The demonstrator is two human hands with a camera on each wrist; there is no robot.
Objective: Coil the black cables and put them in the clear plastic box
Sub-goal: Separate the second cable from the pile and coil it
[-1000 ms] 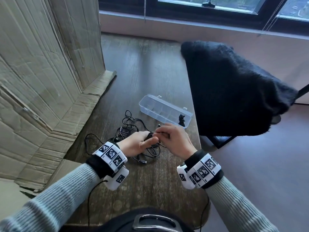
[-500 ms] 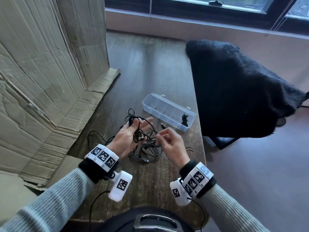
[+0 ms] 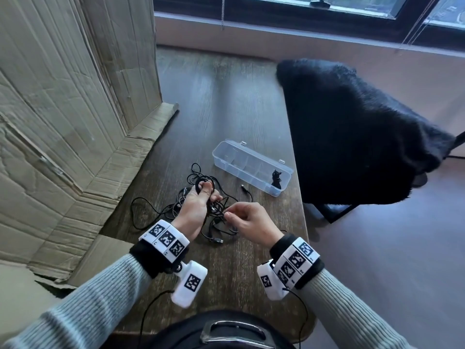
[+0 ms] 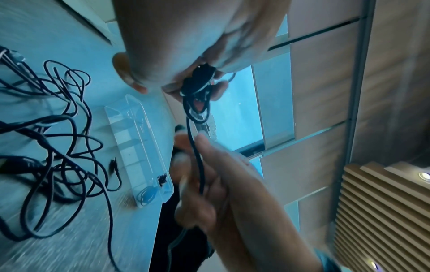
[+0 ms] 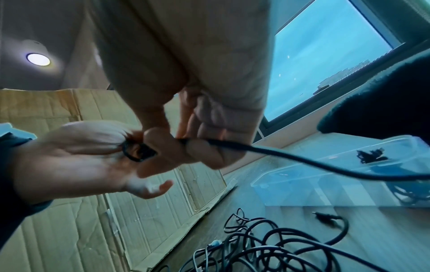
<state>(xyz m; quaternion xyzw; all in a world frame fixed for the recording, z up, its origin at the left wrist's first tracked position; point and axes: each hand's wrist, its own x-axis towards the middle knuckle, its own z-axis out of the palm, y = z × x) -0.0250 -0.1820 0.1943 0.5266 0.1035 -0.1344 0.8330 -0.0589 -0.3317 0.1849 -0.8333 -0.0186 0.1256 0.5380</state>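
Head view: my left hand (image 3: 195, 205) grips a small coil (image 3: 201, 184) above the tangle of cables (image 3: 214, 217) on the table (image 3: 226, 102); my right hand (image 3: 249, 222) pinches the free run. The box (image 3: 251, 165) sits beyond, one bundle (image 3: 276, 178) inside.

Left wrist: fingers curled round the loops.

Right wrist: thumb and fingers pinch the strand.

I judge winding is under way; next calls for another loop.
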